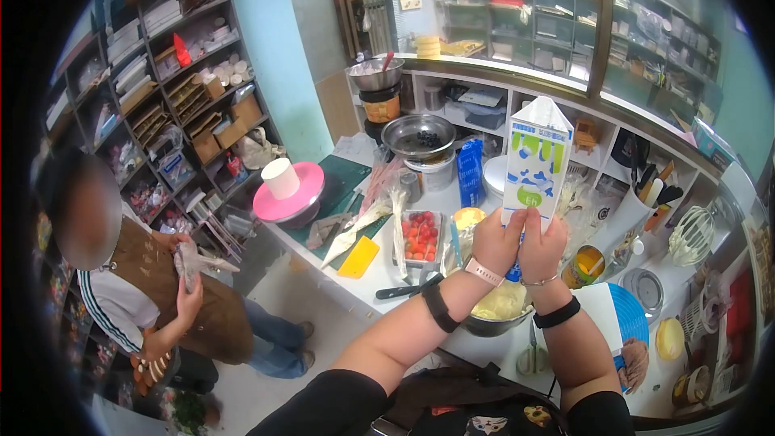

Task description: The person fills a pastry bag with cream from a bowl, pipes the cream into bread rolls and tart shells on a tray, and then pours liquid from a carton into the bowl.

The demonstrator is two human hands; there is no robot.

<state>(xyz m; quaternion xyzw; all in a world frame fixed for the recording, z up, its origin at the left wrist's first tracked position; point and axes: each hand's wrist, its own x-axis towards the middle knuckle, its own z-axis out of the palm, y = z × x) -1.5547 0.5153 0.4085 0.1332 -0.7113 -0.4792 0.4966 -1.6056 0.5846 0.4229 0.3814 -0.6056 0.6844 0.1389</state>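
A white milk carton [535,163] with green and blue cow-like patches is held up in front of me, its pointed top uppermost. My left hand [496,244], with a pale watch band at its wrist, is closed on the carton's lower part. Beside it, my right hand [542,249] grips the same end, and the thumbs are close together. Beneath my wrists sits a metal bowl [492,327] holding a pale yellow creamy mass [499,304]. My forearms hide part of this bowl.
A tray of red fruit [420,236], a piping bag [353,230], a yellow scraper [358,257] and a black-handled knife [397,292] lie on the left. A pink turntable [305,198] bears a white cylinder. Scissors [532,355] are near my right forearm. Another person [182,299] stands left, holding a bag.
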